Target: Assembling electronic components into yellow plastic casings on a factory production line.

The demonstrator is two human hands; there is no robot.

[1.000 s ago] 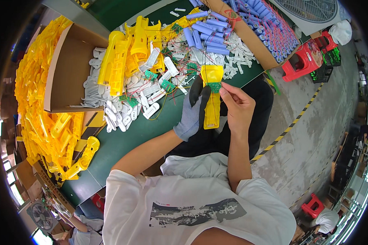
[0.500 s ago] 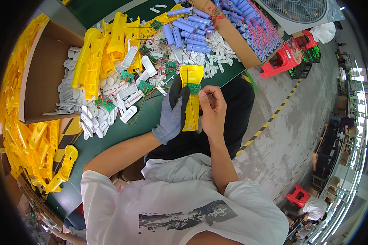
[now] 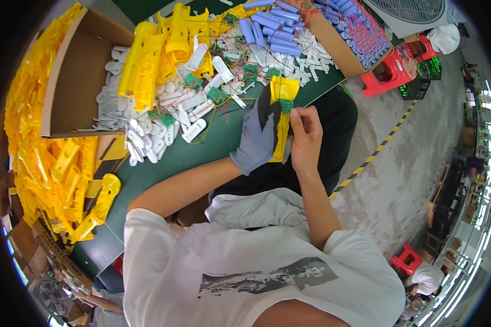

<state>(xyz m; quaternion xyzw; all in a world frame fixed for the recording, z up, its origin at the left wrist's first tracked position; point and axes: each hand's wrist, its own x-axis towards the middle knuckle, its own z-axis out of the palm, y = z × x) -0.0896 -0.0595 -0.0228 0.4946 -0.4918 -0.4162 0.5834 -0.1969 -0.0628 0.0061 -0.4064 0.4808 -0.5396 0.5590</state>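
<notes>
My left hand (image 3: 255, 136), in a grey glove with dark fingers, is closed around a yellow plastic housing (image 3: 285, 87) held upright above my lap. A small green circuit board (image 3: 285, 106) sits across the housing's upper part. My bare right hand (image 3: 306, 137) pinches with thumb and forefinger beside the board's right edge; whatever is between the fingertips is too small to make out. On the bench behind, more green boards (image 3: 217, 96) with thin red and black wires lie among white plastic pieces (image 3: 193, 131).
Yellow housings (image 3: 145, 71) are stacked beside an open cardboard box (image 3: 82, 82), with a large yellow heap (image 3: 33, 109) at far left. Purple cylindrical cells (image 3: 282, 32) lie loose at the back; another carton (image 3: 333, 41) holds many more. Red stools (image 3: 390, 73) stand on the floor.
The whole view has shifted, so the bench appears farther right and higher. My left hand still grips the housing, now turned slightly. My right fingertips stay pinched near the board's edge.
</notes>
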